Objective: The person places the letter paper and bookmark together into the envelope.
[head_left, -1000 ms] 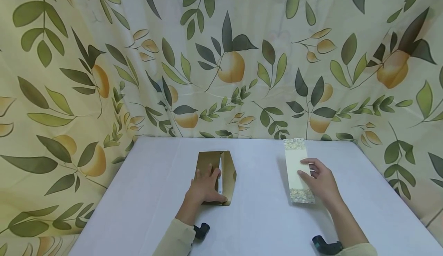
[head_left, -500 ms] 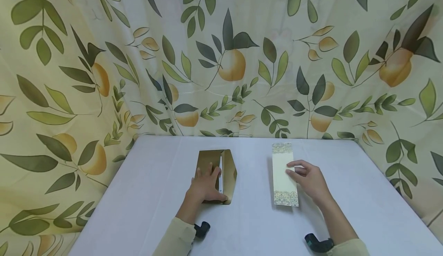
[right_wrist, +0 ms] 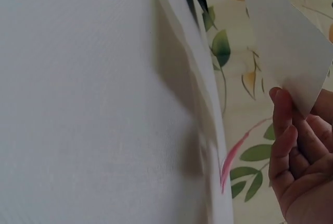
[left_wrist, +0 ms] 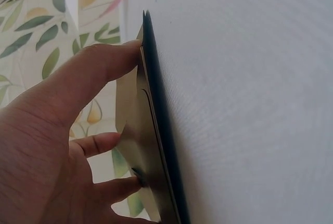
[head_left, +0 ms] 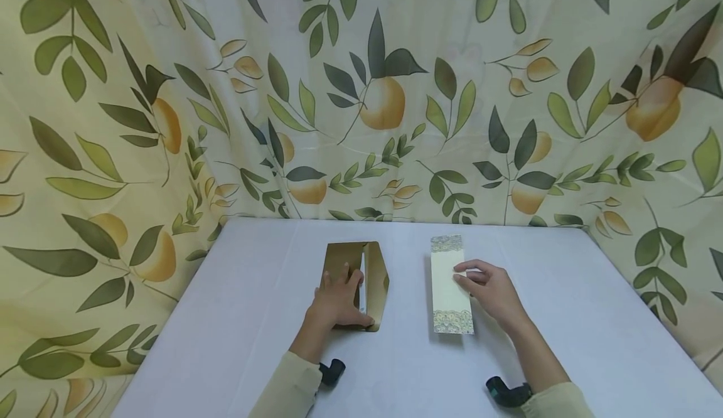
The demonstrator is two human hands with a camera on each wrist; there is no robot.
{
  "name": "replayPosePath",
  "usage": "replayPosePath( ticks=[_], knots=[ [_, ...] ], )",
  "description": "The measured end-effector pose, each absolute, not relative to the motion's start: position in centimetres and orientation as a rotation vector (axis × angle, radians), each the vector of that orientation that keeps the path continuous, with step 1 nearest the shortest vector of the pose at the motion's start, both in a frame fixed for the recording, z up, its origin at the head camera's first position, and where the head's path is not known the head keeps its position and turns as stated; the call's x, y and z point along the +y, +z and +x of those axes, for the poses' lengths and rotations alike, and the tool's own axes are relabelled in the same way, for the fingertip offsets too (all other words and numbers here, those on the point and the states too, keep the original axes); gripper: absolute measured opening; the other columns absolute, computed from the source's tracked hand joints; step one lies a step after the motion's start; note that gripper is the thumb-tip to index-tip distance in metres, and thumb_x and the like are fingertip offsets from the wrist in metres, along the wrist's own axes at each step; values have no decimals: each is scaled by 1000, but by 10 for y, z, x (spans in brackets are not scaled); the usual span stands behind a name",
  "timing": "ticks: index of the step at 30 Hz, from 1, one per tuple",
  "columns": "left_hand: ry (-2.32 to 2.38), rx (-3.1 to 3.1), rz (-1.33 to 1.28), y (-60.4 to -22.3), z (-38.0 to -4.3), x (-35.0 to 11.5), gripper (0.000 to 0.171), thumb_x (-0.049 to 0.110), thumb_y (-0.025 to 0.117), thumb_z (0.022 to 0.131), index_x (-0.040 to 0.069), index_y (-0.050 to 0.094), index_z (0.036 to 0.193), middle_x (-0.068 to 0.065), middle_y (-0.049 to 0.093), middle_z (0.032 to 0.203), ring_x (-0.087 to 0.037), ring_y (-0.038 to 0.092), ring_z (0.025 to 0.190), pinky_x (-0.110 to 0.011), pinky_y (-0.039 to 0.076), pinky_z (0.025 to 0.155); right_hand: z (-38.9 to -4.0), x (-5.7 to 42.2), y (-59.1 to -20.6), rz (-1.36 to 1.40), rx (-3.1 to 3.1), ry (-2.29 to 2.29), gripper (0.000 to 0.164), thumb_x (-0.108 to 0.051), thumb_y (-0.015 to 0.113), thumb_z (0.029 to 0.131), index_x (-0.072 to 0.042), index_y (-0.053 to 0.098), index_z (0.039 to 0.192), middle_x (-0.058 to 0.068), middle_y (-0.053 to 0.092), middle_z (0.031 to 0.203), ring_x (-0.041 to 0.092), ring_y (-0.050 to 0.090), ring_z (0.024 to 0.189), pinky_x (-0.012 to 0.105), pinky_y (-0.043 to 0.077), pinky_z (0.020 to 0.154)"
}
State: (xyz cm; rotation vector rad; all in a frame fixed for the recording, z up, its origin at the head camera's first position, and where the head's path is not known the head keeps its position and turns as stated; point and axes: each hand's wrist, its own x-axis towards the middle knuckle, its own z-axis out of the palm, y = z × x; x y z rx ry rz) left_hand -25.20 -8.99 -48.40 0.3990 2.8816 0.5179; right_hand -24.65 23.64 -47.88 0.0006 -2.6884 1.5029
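A gold envelope (head_left: 378, 273) lies on the table with its flap spread to the right and a white strip showing along the opening. My left hand (head_left: 336, 304) rests on it, thumb near the lower corner of the flap and fingers spread over the body. In the left wrist view, the thumb and fingertips press the envelope (left_wrist: 151, 135). To the right, my right hand (head_left: 492, 291) pinches the right edge of a cream card (head_left: 449, 286) with patterned bands at both ends. The right wrist view shows the card's plain back (right_wrist: 294, 41), raised above the table.
A white cloth covers the table (head_left: 254, 267). Behind and at the sides hangs a curtain (head_left: 361, 173) with a fruit and leaf print. A black wrist device (head_left: 332, 373) is on the left wrist, another black device (head_left: 507, 393) on the right.
My right hand has carried the card leftward, closer to the envelope. The left hand and the envelope have stayed in place.
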Motion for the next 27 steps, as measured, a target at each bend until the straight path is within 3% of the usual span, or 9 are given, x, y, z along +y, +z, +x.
replayPosePath(
  ticks=[9,21,27],
  knots=[
    [503,2883,394,-480,-251,-90,74,59,79,63,25,43,119,-13,20,154,-56,15,132,-69,30,91,-254,216,-486,-16,-2658,1635,26,-21,70,87,-12,64,110,9,69,95,22,64,81,30,52,66],
    [488,2892,392,-481,-251,-90,74,58,79,63,26,43,118,-13,20,154,-55,15,132,-69,30,91,-261,184,-493,55,-2661,1712,20,-15,70,86,-12,65,106,11,66,105,20,63,79,30,53,64],
    [466,2890,381,-482,-252,-89,75,60,78,63,27,43,121,-12,20,154,-55,15,133,-68,30,92,-262,168,-488,101,-2672,1724,19,-15,71,85,-13,66,104,7,68,92,20,62,78,31,51,62]
  ],
)
